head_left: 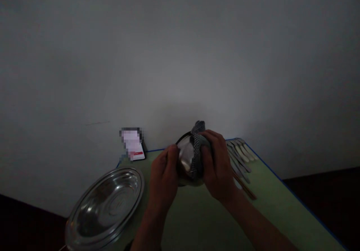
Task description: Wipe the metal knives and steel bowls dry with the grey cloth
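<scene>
A rounded, shiny metal bowl is held up above the green tabletop, tilted on its side. My left hand is closed on its left edge, thumb on top. A dark checked cloth lies over the bowl's right side, and a bunched end of it sticks up above. My right hand is closed around the cloth and presses it against the bowl. The bowl's far side is hidden by the cloth and my fingers.
A large metal basin stands at the left of the green table. A phone leans against the wall at the back. Several forks and knives lie at the back right, with wooden chopsticks nearer me.
</scene>
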Tool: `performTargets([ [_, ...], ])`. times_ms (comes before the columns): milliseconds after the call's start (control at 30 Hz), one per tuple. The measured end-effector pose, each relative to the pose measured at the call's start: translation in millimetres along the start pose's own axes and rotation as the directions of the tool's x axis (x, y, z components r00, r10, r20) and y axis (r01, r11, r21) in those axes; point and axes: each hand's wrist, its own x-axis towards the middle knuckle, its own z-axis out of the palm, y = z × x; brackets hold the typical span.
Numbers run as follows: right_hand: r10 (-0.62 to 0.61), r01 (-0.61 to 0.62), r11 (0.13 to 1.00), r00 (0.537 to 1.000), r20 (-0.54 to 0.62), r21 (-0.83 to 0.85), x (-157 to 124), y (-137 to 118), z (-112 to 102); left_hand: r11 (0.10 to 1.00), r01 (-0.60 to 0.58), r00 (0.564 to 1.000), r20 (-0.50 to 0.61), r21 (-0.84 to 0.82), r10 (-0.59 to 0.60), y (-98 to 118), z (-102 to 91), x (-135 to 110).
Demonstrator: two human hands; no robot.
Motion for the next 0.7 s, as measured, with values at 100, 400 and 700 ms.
performTargets([
  [100, -0.118, 0.125, 0.988, 0.990, 0.082, -0.085, -7.2, -12.1, 4.3, 0.999, -0.002, 1.000, 0.008, -0.047, 0.002, 1.5, 0.7, -0.6],
  [400, -0.043, 0.057, 0.993, 0.990, 0.135, -0.099, -13.9, 6.2, 10.7, 0.983, -0.028, 0.995, 0.093, -0.179, 0.045, -28.8, 12.7, 4.0],
  [700, -0.056, 0.117, 0.987, 0.899, 0.435, -0.114, -47.1, 18.7, 34.0, 0.957, 0.191, 0.969, -0.114, -0.217, -0.220, -79.1, -8.4, -20.5],
])
